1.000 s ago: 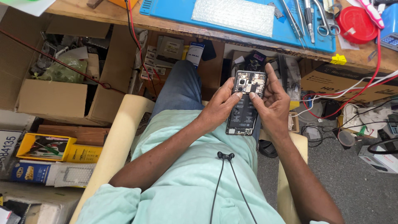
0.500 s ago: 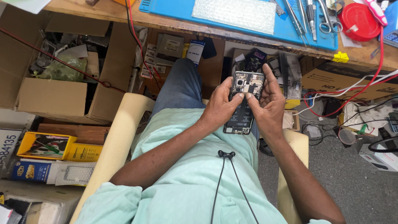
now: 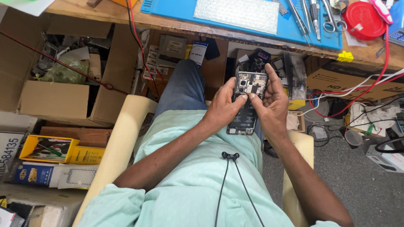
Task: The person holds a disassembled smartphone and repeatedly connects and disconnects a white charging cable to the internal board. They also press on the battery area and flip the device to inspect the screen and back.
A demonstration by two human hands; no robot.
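Note:
An opened smartphone (image 3: 248, 86) with its back cover off and circuit boards showing is held over my lap. My left hand (image 3: 223, 107) grips its left side, thumb pressed on the board near the middle. My right hand (image 3: 271, 105) wraps the right edge, fingers up along the side and thumb meeting the left thumb on the board. The phone's lower end (image 3: 240, 126) sticks out below my hands.
A wooden bench edge (image 3: 269, 40) carries a blue mat (image 3: 176, 10), tweezers and scissors (image 3: 320, 17) and a red lid (image 3: 362, 19). An open cardboard box (image 3: 50, 96) sits left. Cables (image 3: 357, 90) and boxes lie right. I sit in a cream chair (image 3: 122, 134).
Both hands and the phone have shifted slightly lower and right in view. My thumbs have come together on the board.

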